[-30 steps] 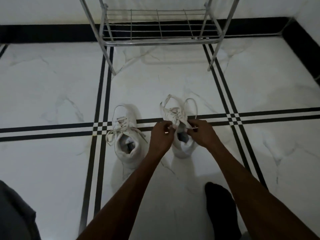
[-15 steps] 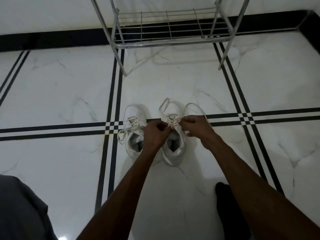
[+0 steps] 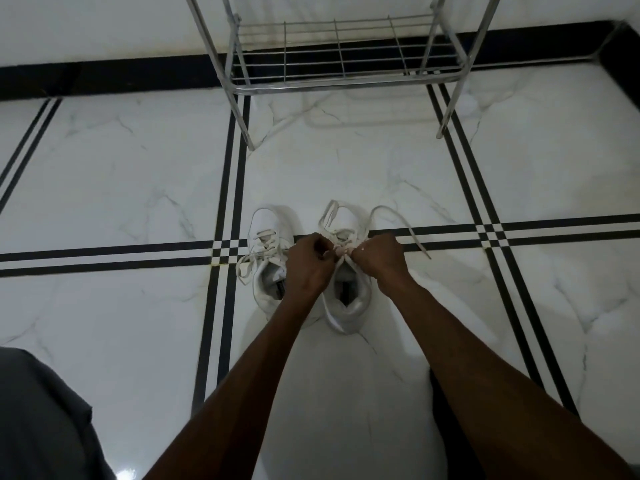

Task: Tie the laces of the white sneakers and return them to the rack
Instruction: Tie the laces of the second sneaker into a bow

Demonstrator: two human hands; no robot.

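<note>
Two white sneakers stand side by side on the floor, toes pointing away from me. The left sneaker [image 3: 266, 268] has loose laces trailing to its left. Over the tongue of the right sneaker [image 3: 348, 303] my left hand [image 3: 310, 263] and my right hand [image 3: 379, 258] are both closed on its laces [image 3: 398, 221]. One lace loop rises over the toe and a free end runs out to the right across the black stripe. The metal shoe rack [image 3: 343, 77] stands against the wall beyond the shoes, its bottom wire shelf bare.
The floor is white marble tile [image 3: 121, 188] with black double stripes crossing it. A black skirting runs along the wall. A dark sock-clad foot [image 3: 446, 410] rests below my right forearm, and grey cloth [image 3: 38, 417] fills the bottom left corner.
Both hands have moved up from the shoe's opening to the top of the tongue and closed into fists on the laces. The camera has shifted, so the shoes sit further right and lower.
</note>
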